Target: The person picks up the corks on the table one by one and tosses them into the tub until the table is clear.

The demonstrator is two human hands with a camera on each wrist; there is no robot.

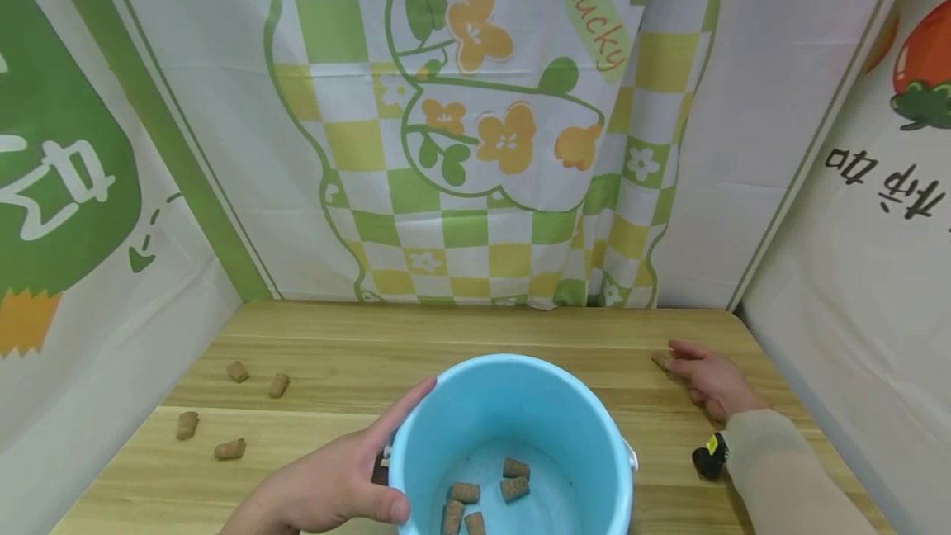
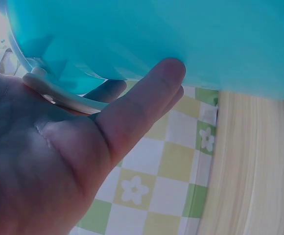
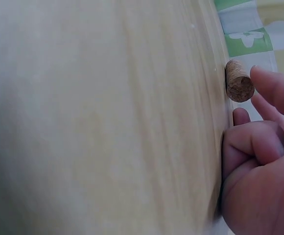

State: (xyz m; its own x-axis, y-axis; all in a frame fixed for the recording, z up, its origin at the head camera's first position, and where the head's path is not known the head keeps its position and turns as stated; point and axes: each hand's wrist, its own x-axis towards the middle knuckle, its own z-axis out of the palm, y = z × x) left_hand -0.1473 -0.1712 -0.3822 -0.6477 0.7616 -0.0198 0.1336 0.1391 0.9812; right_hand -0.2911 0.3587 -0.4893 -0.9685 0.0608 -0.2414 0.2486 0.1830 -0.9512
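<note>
A light blue bucket [image 1: 513,366] stands at the front of the wooden table with several corks [image 1: 515,488] on its bottom. Against the bucket's left outer side rests my left hand [image 1: 342,469], thumb and fingers spread and mostly straight. In the left wrist view a finger [image 2: 147,98] lies along the blue wall, near the bucket's pale handle [image 2: 63,95]. At the far right of the table, my right hand [image 1: 716,382] reaches to a single cork [image 1: 660,360]. A fingertip is right beside this cork [image 3: 240,82] in the right wrist view; contact is unclear.
Several loose corks [image 1: 230,448] lie on the left part of the table [image 1: 334,337]. A black strap piece with a yellow mark [image 1: 711,456] is at the right wrist. Printed curtains [image 1: 461,254] hang behind the table and along both sides.
</note>
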